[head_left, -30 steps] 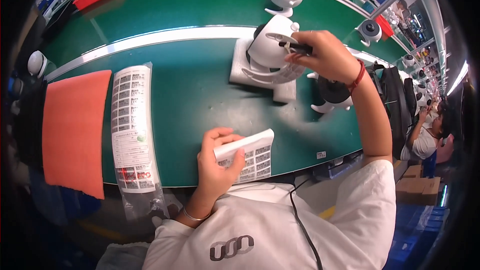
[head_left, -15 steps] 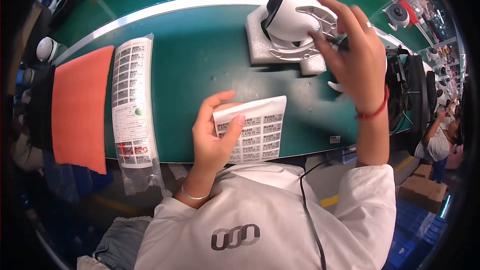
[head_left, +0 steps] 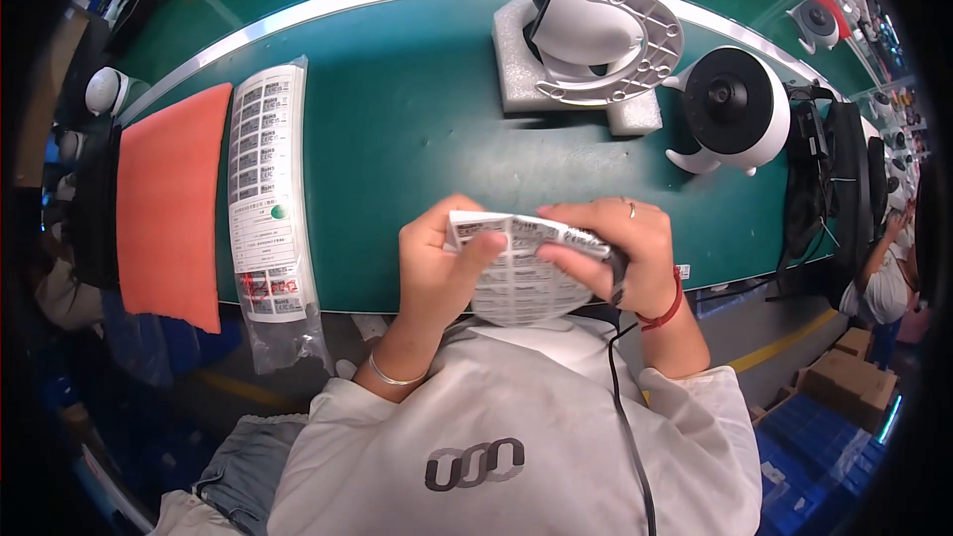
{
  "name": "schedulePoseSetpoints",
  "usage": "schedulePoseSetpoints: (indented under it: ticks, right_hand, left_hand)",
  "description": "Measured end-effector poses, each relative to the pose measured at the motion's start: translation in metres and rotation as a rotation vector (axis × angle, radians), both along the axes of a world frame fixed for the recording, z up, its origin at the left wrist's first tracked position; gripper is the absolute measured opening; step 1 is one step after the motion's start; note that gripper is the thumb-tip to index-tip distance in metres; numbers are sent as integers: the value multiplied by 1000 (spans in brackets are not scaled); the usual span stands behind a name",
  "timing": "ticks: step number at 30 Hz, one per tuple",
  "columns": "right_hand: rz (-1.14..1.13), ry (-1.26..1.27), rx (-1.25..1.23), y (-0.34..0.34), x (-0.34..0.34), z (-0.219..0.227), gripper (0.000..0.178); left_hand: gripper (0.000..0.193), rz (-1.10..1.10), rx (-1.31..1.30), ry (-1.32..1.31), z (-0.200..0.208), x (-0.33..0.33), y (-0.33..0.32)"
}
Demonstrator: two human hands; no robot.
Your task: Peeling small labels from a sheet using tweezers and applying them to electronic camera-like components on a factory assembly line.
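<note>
A white sheet of printed labels (head_left: 526, 288) is held over the table's near edge, its upper edge folded over and its lower part curving toward my shirt. My left hand (head_left: 437, 263) is closed on its left side, thumb on top. On the right side my right hand (head_left: 630, 238) pinches the upper corner between thumb and fingers. Against that hand's palm shows something dark that I cannot make out. Beyond the hands, a white rounded device (head_left: 591, 30) with a ribbed, curved base lies tilted on a white foam block (head_left: 516, 60).
Right of the foam, a white camera-like device (head_left: 730, 99) with a black round front stands on the green table (head_left: 397, 129). Black straps and cables (head_left: 814, 159) lie at the right. At left are a bagged stack of label sheets (head_left: 266, 199) and an orange foam sheet (head_left: 171, 199).
My right hand has come down from the white device on the foam to the label sheet and now grips its right corner. The sheet has bent between both hands.
</note>
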State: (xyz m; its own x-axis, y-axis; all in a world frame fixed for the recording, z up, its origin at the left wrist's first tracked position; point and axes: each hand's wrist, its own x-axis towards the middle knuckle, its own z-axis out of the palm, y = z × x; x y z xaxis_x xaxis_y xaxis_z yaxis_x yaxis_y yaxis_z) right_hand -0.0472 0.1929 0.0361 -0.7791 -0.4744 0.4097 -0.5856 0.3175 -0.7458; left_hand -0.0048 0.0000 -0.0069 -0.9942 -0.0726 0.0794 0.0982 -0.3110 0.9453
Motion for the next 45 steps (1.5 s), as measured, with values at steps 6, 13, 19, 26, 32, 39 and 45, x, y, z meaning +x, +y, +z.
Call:
schedulePoseSetpoints:
  ticks: [6,13,19,26,32,39,45]
  right_hand:
    - [-3,-502,-203,16,-2,-4,25]
    - [57,-244,-154,21,-1,-8,25]
    - [-65,-247,-142,21,1,-7,6]
    - [-204,-95,-168,21,3,-20,3]
    - [-111,81,-124,24,3,-18,5]
    - [-588,50,-129,54,4,-20,45]
    - [-579,-425,-88,72,25,4,22]
  left_hand:
    - [36,-52,-32,35,9,1,1]
    - [10,30,-96,70,-11,7,-13]
    - [13,63,1,-55,19,-1,12]
    - [21,-26,44,-131,19,-1,15]
    - [12,-58,-28,-112,7,1,12]
    - [11,2,-59,-28,11,-2,19]
    - [22,37,-141,-21,5,-3,16]
